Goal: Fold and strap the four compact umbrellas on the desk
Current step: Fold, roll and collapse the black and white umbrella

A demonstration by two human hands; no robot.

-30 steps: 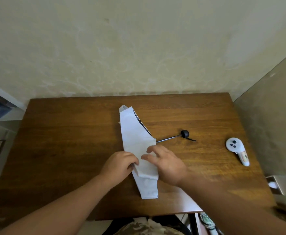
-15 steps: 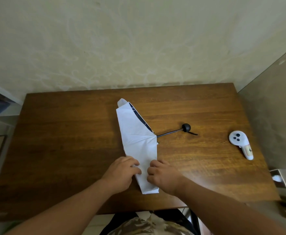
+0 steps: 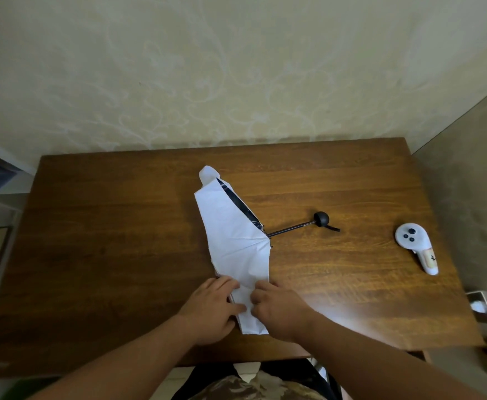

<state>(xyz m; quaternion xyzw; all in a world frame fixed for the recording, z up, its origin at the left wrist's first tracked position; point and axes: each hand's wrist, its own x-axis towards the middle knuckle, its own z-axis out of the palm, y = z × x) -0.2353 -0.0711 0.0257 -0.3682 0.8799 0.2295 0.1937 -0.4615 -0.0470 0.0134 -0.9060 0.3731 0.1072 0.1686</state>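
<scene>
One white umbrella (image 3: 233,241) lies flattened on the bench (image 3: 106,241), canopy running near to far, its black shaft and knob handle (image 3: 321,218) jutting right. Both hands work the near end: left hand (image 3: 212,308) and right hand (image 3: 278,307) sit on either side, fingers curled, pinching the fabric between them. Risk, as I judge it: slick cloth slips from the pinch and the pleats spring loose, or the extended shaft swings and drags the canopy askew. White controller (image 3: 415,246) sits far right, well apart.
</scene>
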